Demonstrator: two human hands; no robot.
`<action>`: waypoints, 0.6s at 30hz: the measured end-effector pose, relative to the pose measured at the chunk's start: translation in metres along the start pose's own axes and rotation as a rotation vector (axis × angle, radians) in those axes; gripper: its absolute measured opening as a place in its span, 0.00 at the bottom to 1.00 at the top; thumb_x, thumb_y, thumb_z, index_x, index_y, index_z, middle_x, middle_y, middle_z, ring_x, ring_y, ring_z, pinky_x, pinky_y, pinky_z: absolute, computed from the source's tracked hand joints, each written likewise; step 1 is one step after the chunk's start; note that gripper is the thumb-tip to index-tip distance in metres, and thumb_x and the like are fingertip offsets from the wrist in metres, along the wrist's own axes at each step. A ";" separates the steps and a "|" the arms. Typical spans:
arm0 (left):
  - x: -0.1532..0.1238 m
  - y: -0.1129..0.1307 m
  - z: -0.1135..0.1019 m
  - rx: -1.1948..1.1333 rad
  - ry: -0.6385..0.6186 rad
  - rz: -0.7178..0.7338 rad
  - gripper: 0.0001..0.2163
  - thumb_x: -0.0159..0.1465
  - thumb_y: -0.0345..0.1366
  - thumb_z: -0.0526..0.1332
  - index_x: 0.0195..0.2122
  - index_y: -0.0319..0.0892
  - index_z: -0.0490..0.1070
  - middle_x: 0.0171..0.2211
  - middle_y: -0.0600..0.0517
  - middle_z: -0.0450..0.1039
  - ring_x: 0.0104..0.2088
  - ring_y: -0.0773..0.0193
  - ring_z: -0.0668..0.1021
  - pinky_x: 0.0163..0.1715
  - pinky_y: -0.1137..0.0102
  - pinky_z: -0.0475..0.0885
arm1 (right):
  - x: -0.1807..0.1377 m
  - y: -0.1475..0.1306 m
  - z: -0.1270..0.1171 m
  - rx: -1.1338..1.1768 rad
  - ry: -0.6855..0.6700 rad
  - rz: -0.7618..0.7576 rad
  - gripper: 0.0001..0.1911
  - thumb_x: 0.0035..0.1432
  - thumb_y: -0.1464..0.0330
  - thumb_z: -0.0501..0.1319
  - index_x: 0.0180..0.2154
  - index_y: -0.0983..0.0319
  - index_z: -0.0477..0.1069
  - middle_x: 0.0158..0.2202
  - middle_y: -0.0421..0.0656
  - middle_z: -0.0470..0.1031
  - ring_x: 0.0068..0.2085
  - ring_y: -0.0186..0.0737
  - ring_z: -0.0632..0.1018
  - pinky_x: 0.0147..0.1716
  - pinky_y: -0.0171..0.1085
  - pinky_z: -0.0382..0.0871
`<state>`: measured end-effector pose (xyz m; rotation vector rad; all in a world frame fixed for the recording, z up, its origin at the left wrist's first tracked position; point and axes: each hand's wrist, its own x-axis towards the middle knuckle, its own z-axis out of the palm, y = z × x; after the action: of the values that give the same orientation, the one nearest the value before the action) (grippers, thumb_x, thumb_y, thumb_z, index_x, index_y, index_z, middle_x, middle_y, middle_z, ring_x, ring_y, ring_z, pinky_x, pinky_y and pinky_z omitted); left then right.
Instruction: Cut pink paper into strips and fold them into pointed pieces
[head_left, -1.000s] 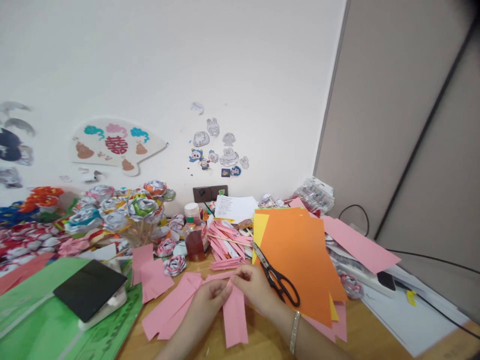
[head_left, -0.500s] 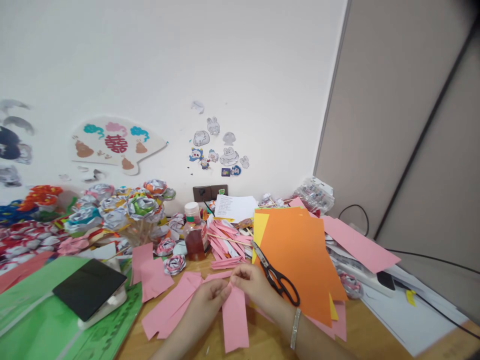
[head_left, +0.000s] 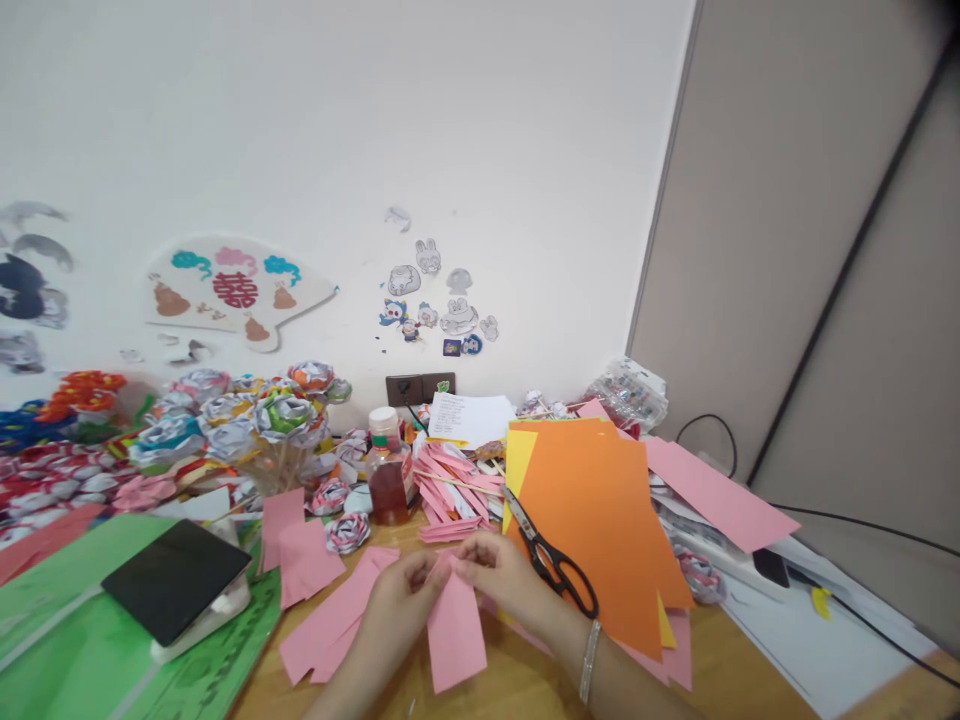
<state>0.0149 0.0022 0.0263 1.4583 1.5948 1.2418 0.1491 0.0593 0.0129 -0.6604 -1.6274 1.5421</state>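
Both of my hands pinch the top end of a pink paper strip (head_left: 456, 634) low in the middle of the view. My left hand (head_left: 399, 598) holds its upper left edge, and my right hand (head_left: 501, 577), with a bracelet on the wrist, holds its upper right. The strip hangs down towards me over the wooden table (head_left: 525, 685). More pink strips (head_left: 330, 625) lie flat under and left of my left hand. Black-handled scissors (head_left: 551, 555) rest on orange paper (head_left: 600, 520) just right of my right hand.
A pile of folded pink strips (head_left: 450, 485) and a bottle of brownish liquid (head_left: 388, 480) stand behind my hands. Paper roses (head_left: 225, 420) crowd the back left. A dark tablet (head_left: 174, 580) lies on green sheets (head_left: 67, 640). Cables (head_left: 862, 515) run along the right.
The pink strip has been drawn a little to the left and tilted, and my hands have closed in on its top end. Nothing else on the table has moved.
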 end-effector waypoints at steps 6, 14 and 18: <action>-0.002 -0.004 0.001 0.315 0.015 0.100 0.10 0.56 0.41 0.52 0.22 0.43 0.64 0.20 0.54 0.67 0.24 0.61 0.70 0.25 0.71 0.61 | 0.003 0.005 -0.002 -0.200 0.034 -0.048 0.01 0.47 0.72 0.58 0.25 0.64 0.68 0.24 0.38 0.66 0.27 0.32 0.68 0.27 0.30 0.60; 0.010 -0.017 -0.012 0.227 0.215 0.074 0.08 0.54 0.38 0.54 0.32 0.41 0.68 0.27 0.50 0.72 0.30 0.58 0.73 0.29 0.69 0.65 | 0.014 0.018 -0.014 -0.208 0.139 -0.050 0.06 0.49 0.67 0.58 0.28 0.65 0.69 0.27 0.42 0.71 0.31 0.37 0.71 0.31 0.34 0.63; 0.016 -0.021 -0.015 -0.056 0.279 0.008 0.08 0.49 0.40 0.59 0.25 0.42 0.66 0.21 0.54 0.71 0.21 0.63 0.72 0.20 0.72 0.64 | 0.020 0.025 -0.023 -0.260 0.177 -0.032 0.12 0.52 0.61 0.56 0.27 0.65 0.69 0.25 0.41 0.70 0.29 0.36 0.70 0.29 0.34 0.62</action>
<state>-0.0095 0.0155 0.0143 1.3019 1.7176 1.5359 0.1533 0.0917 -0.0090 -0.8801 -1.7072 1.2225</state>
